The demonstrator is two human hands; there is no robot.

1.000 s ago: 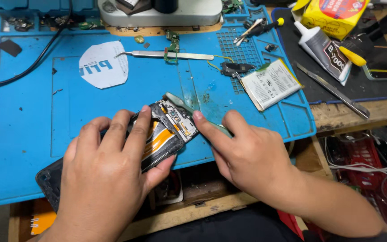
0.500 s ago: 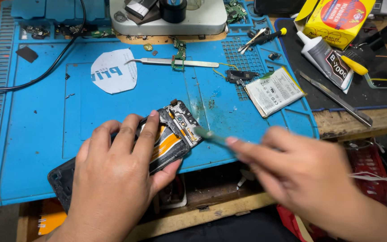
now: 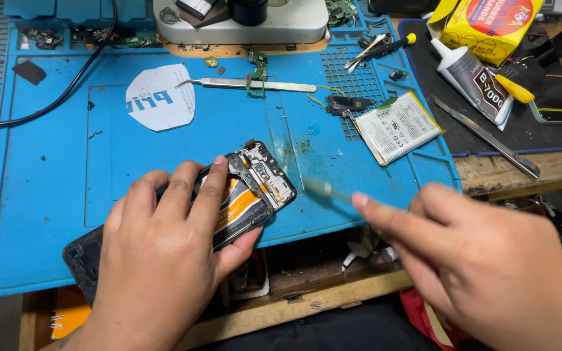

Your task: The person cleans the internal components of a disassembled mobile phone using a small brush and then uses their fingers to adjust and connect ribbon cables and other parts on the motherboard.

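My left hand (image 3: 164, 260) lies flat over an opened phone (image 3: 242, 195), fingers spread and pressing it down on the blue work mat (image 3: 53, 195) near the mat's front edge; the phone's back is off, so the orange flex cable and the small boards at its top end show past my fingertips. The phone lies slantwise, its lower end under my palm and reaching toward the front left corner. My right hand (image 3: 482, 260) hangs just beyond the front right corner of the mat, fingers pinched together on a thin tool (image 3: 323, 190) whose tip is blurred and sits just right of the phone's top end, not touching it as far as I can tell. Farther back on the mat lie a pair of long tweezers (image 3: 248, 84), a round white paper label (image 3: 160, 97) and, toward the right edge, a flat white battery (image 3: 398, 127). On the black pad (image 3: 554, 133) beyond the mat's right edge rest a glue tube (image 3: 473, 78) and a yellow box (image 3: 489, 26).
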